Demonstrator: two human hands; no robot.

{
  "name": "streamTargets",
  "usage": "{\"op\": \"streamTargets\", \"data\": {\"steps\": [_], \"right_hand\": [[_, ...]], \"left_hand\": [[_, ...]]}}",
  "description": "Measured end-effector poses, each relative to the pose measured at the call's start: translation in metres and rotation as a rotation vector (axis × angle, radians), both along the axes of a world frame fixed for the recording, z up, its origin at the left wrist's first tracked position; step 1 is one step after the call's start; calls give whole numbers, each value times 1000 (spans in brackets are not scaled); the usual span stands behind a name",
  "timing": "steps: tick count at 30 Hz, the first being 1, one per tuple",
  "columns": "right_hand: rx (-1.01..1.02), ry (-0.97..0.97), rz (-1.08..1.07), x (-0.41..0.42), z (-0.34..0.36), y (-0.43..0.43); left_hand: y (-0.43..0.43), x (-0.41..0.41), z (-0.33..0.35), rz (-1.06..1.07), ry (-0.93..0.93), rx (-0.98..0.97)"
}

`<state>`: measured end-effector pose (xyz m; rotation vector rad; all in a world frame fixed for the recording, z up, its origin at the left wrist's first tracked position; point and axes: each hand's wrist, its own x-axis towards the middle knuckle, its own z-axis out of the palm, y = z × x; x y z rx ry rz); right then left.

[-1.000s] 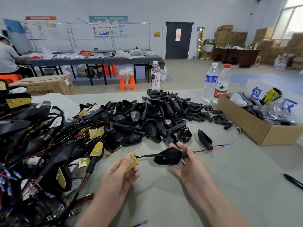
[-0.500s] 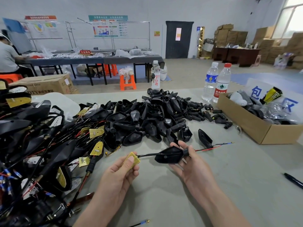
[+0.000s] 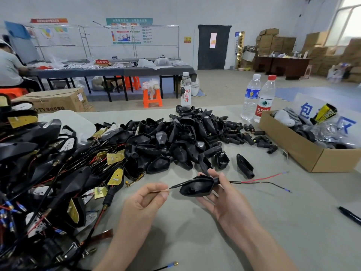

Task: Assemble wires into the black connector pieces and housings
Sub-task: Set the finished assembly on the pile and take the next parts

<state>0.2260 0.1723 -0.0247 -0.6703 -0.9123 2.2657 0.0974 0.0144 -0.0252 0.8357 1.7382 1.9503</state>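
My left hand (image 3: 144, 200): thumb and forefinger pinch a thin yellow circuit board (image 3: 159, 191), seen edge-on; my other fingers are curled in. A short black wire (image 3: 174, 186) runs from it rightward into the black housing (image 3: 195, 187).

My right hand (image 3: 224, 200): fingers curled under the housing, thumb on its stem.

Housing is held above the table (image 3: 273, 222). Its long axis runs left-right, with the pointed tip toward my left hand and the stem to the right. Red and black leads (image 3: 261, 180) trail rightward from the stem.

Beyond: pile of loose black housings (image 3: 175, 141). Farther right: cardboard box (image 3: 304, 153), two water bottles (image 3: 257, 98).
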Motion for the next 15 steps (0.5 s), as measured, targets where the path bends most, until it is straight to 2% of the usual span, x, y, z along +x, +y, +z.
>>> {"op": "streamTargets", "data": {"steps": [5, 9, 12, 15], "right_hand": [[7, 5, 66, 0, -3, -1], [8, 7, 125, 0, -3, -2], [19, 19, 182, -2, -3, -7], [14, 18, 224, -6, -7, -16]], "left_hand": [[1, 6, -4, 20, 362, -110], [1, 8, -7, 117, 671, -175], [4, 10, -9, 145, 776, -167], [6, 13, -12, 127, 802, -148]]}}
